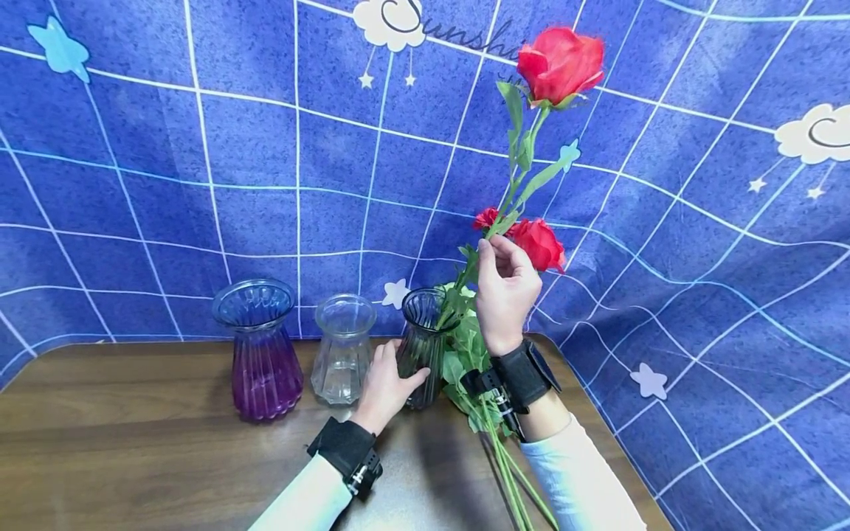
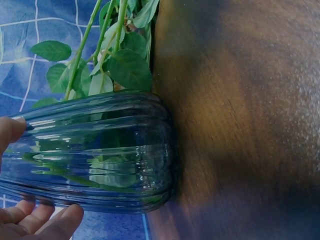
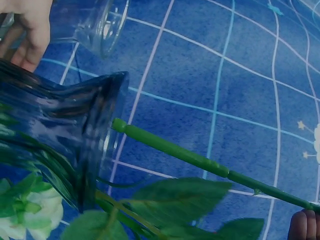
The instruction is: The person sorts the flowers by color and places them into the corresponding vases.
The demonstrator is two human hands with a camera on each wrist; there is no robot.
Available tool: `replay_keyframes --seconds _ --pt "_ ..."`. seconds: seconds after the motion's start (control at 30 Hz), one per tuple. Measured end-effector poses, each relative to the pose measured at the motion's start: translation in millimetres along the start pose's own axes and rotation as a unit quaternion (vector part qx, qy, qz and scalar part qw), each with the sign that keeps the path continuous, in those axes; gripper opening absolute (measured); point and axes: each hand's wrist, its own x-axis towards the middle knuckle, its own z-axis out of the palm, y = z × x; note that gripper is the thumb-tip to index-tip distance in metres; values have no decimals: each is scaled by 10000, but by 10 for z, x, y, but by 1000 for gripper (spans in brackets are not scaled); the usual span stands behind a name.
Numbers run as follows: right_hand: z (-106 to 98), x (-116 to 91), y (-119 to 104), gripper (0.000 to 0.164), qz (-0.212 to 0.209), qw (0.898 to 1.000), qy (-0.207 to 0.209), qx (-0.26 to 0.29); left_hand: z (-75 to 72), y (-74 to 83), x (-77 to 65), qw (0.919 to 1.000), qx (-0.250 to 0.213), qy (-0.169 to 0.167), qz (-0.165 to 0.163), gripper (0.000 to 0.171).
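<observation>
Head, L hand: L hand (image 1: 388, 387) on smoked-glass vase (image 1: 430, 350), thumb across front, fingers at its L side; gripping it. Forearm slants up from bottom ctr.
Head, R hand: R hand (image 1: 508, 295) raised higher, above & R of vase mouth, palm side twd L; thumb + fingertips pinch rose stem (image 1: 513, 192).
Head, red rose: red rose (image 1: 561, 68) up top, well above R hand, stem slanting down-L to the pinch. Other red blooms (image 1: 539, 245) behind hand.
Head, table: on wood table (image 1: 133, 450), L to R: blue-purple vase (image 1: 265, 369), clear glass vase (image 1: 341, 361), smoked one; leafy stems (image 1: 508, 472) lie just R of it, under R forearm.
L wrist, grip: thumb one side of ribbed glass, fingers opp. side; green stem seen thru wall. Leaves just beside vase.
R wrist, stem end: cut end overlaps vase rim in view; can't tell if inside. R fingertips at stem, lower R edge. White flower (image 3: 42, 210) lower L.
</observation>
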Motion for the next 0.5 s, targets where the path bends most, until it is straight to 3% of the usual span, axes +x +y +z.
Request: replay_keyframes --seconds 0.27,0.5 --pt "63 -30 58 17 -111 9997 84 -208 -1 0 -7 10000 -55 -44 -3 65" --pt "88 -75 90 15 -152 9992 -112 -350 -14 -11 5 10000 -40 -44 -23 66"
